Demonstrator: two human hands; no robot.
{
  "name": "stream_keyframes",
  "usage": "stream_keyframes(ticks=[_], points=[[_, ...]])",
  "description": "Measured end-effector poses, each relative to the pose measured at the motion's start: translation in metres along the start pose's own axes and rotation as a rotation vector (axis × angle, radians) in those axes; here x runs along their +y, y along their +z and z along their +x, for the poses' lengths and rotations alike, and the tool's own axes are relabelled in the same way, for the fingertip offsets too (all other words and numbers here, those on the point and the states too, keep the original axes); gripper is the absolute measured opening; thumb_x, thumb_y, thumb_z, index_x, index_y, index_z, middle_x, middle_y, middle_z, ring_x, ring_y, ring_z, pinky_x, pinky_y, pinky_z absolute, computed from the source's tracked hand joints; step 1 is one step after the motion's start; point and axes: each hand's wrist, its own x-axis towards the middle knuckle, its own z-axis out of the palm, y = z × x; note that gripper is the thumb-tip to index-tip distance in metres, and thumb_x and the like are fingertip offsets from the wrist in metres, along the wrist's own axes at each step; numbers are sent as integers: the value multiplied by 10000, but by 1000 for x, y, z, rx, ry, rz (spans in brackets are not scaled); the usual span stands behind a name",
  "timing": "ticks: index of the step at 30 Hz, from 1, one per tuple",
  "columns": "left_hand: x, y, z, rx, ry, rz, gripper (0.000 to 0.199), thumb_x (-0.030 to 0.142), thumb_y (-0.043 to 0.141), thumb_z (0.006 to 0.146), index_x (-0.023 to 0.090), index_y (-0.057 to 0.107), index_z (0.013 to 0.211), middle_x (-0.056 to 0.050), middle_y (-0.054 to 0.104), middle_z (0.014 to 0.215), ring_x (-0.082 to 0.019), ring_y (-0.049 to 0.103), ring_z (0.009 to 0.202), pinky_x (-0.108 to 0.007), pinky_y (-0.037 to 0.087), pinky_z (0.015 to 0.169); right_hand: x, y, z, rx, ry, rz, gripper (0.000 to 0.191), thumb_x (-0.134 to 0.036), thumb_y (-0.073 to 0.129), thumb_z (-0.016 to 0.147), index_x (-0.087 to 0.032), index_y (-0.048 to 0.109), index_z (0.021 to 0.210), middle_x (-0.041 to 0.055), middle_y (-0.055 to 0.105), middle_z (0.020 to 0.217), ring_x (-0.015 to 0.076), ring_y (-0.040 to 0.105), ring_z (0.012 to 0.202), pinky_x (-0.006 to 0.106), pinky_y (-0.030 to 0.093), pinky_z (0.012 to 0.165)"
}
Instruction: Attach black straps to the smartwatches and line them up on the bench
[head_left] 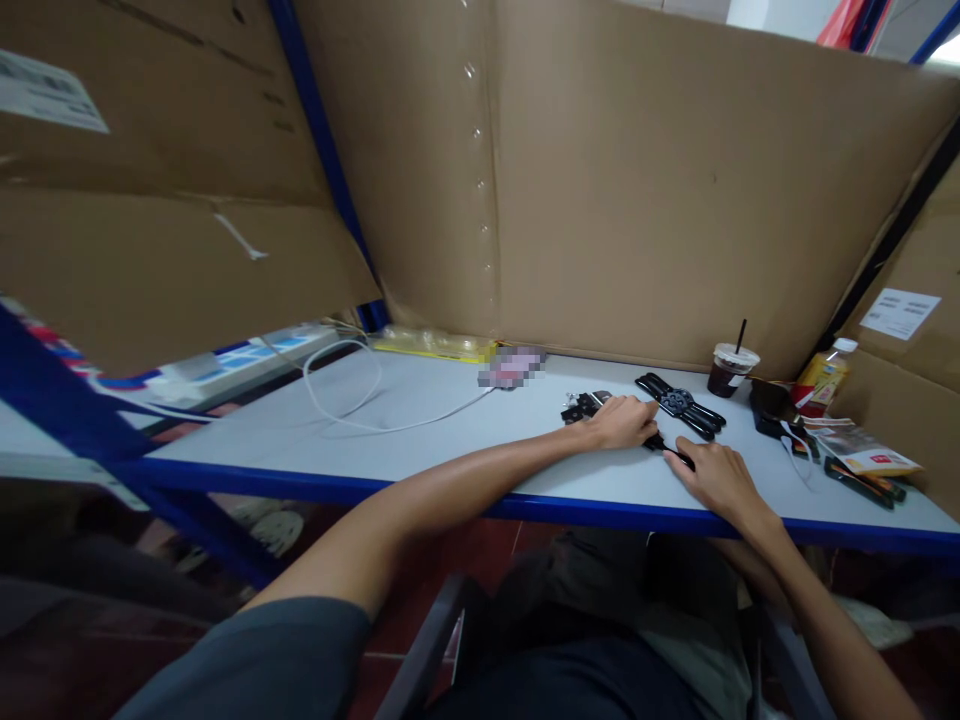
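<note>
My left hand [624, 422] rests on the grey-white table with its fingers closed on a slim black piece [657, 442]. Close to it on the right, my right hand [716, 475] pinches the other end of that piece, near the table's front edge. Its exact kind is hidden by the fingers. Several small black and metallic parts [581, 408] lie just beyond my left wrist, partly covered by the hand. Behind both hands sits a black item with a round, patterned hub and long glossy arms [679, 402], untouched.
Toward the back right stand a lidded cup with a straw [731, 370] and a yellow-labelled bottle [829, 375]. A black tray [772, 408] and a packet [862, 448] lie nearby. A white cable [405, 430] crosses the left side, beside a power strip [247, 362]. Cardboard walls [637, 190] enclose the table.
</note>
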Motion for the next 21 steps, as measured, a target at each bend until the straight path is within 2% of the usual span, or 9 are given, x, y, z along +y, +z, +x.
stream_keyframes(ticks=[2,4,6,10,16,21], points=[[-6,-2,-3,8,102,-13,217,232,481,968,190,641,1108,-57,732,883,-196,664,765,-281,389,643,-1,-1,0,-12,9,10,356,-459,394,1048,-252,674,1122,84,776,941,242,727,852,281,387,680],[-12,-3,-6,-10,222,5,213,247,436,1005,197,627,1086,-57,726,939,-178,652,766,-276,374,633,-2,-2,0,-18,16,16,354,-453,394,1048,-246,672,1125,87,776,948,240,727,849,281,391,684],[-16,-5,-8,-20,275,39,242,288,401,1036,187,621,1036,-63,714,936,-168,637,733,-279,362,618,-3,-3,0,-18,22,15,351,-450,395,1049,-241,668,1123,90,776,947,240,728,847,281,392,685],[-16,-6,-11,-22,303,68,259,297,396,1040,182,626,1012,-59,711,913,-159,623,695,-283,347,592,-2,-3,1,-20,24,14,349,-458,403,1047,-235,667,1096,92,777,932,242,732,842,283,387,676],[-12,-1,-11,-1,369,54,296,260,409,1029,245,644,1208,-48,744,1012,-154,663,745,-269,376,595,0,1,0,3,20,8,337,-456,409,1047,-249,665,1121,88,780,932,258,738,854,290,374,656],[-15,-3,-9,13,337,132,309,382,442,1049,223,666,1190,-70,754,990,-179,688,742,-260,365,565,-1,0,1,-11,26,2,345,-460,402,1051,-238,664,1089,98,778,930,256,742,859,293,374,656]])
